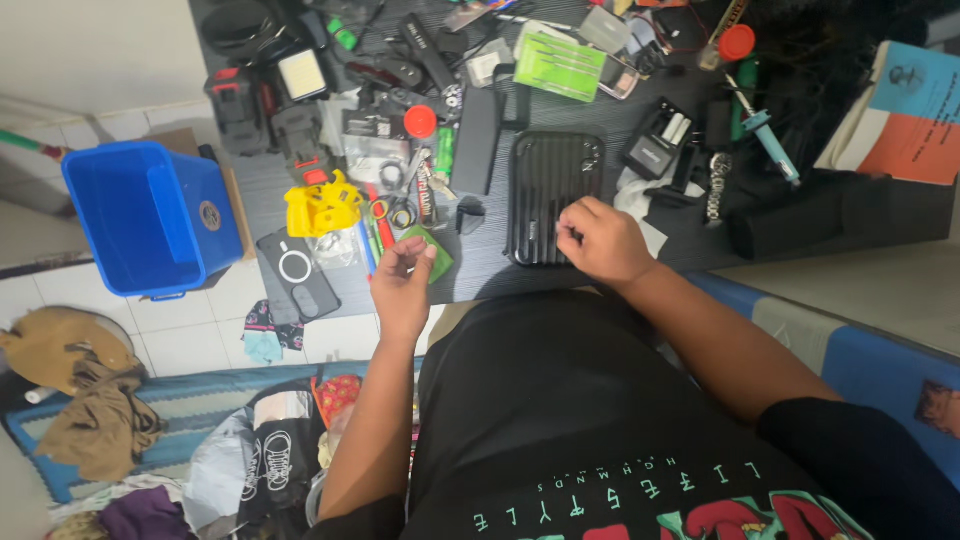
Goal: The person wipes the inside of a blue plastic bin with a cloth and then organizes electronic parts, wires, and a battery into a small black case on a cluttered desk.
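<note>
Right hand (598,240) curls, pinching the black case (552,196); left hand (403,280) half-closed, empty.

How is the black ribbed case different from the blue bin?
The case is black and ribbed; the bin is blue and smooth. The case lies flat and shut on the desk; the bin stands open on the floor. The right hand touches the case; nothing touches the bin. Both are boxy containers.

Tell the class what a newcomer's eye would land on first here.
Probably the bright blue bin on the floor at the left, then the yellow plastic piece on the cluttered dark table. At the near edge, the right hand rests on a ribbed black case; the left hand pinches something small.
</note>
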